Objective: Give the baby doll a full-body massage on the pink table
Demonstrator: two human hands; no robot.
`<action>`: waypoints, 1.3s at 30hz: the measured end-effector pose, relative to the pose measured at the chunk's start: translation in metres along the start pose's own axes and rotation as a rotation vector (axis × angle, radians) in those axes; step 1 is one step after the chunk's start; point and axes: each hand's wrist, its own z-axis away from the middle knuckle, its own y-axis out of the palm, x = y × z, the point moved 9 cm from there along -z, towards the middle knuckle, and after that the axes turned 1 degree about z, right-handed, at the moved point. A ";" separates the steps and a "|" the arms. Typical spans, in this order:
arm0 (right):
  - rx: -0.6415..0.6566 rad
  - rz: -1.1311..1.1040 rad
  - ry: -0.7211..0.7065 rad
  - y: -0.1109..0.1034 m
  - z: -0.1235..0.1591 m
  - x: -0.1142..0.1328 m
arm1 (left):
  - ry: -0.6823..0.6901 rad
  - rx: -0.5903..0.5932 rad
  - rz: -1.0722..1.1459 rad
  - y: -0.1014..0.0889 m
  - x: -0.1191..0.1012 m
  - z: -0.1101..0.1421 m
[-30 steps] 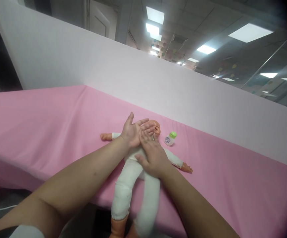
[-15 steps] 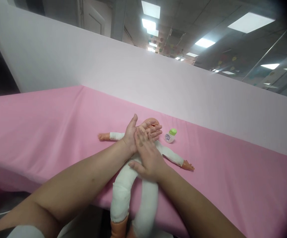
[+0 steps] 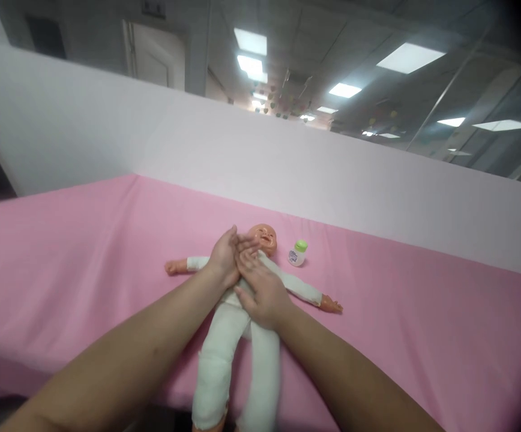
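Green-capped bottle (image 3: pixel 296 257), contents indistinct, stands beyond right hand (image 3: pixel 266 295), which lies outstretched against unclenched left hand (image 3: pixel 225 255) above doll (image 3: pixel 227 327).

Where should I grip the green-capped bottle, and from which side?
Probably by the bottle's pale, rounded body, below the green cap, with the right hand coming from picture-right: it appears to stand upright, the doll's head lies to its left and the doll's outstretched arm on its near side.

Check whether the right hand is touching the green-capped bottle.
Apart. The head view shows the doll's white-clad arm and some pink cover between the right hand and the green-capped bottle.
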 end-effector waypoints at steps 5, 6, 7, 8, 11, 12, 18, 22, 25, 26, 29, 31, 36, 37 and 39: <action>-0.137 -0.056 -0.198 -0.012 0.021 0.014 | 0.314 0.011 -0.636 -0.014 -0.021 0.000; -0.155 -0.058 -0.222 -0.015 0.025 0.015 | 0.430 0.046 -0.854 -0.012 -0.028 0.004; -0.157 -0.063 -0.238 -0.017 0.027 0.016 | 0.517 0.093 -1.080 -0.011 -0.030 0.008; -0.150 -0.071 -0.247 -0.018 0.029 0.018 | 0.592 0.160 -1.270 -0.008 -0.029 0.012; -0.072 -0.117 -0.253 -0.023 0.029 0.024 | 0.720 0.332 -1.557 -0.009 -0.024 0.020; -0.028 -0.136 -0.252 -0.025 0.028 0.028 | 0.725 0.356 -1.595 -0.010 -0.024 0.020; 0.375 -0.244 -0.296 -0.019 0.041 0.057 | 0.594 0.383 -1.672 -0.016 -0.021 0.008; 0.419 -0.211 -0.196 -0.015 0.042 0.045 | 0.512 0.384 -1.674 -0.021 -0.016 0.005; 0.416 -0.135 -0.055 -0.011 0.037 0.015 | 0.493 0.409 -1.664 -0.021 -0.012 0.005; 0.413 -0.110 -0.021 -0.010 0.036 0.004 | 0.500 0.420 -1.661 -0.019 -0.011 0.005; 0.367 -0.054 0.081 -0.012 0.036 -0.031 | 0.519 0.422 -1.663 -0.016 -0.011 0.006; 0.325 -0.035 0.180 -0.014 0.038 -0.054 | 0.532 0.393 -1.664 -0.016 -0.014 0.008; 0.203 -0.025 0.407 -0.019 0.044 -0.089 | 0.627 0.544 -1.452 0.005 -0.021 0.042; 0.180 -0.024 0.433 -0.020 0.043 -0.092 | 0.622 0.643 -1.396 0.014 -0.018 0.055; 0.148 -0.023 0.475 -0.022 0.043 -0.096 | 0.598 0.854 -1.320 0.031 -0.009 0.081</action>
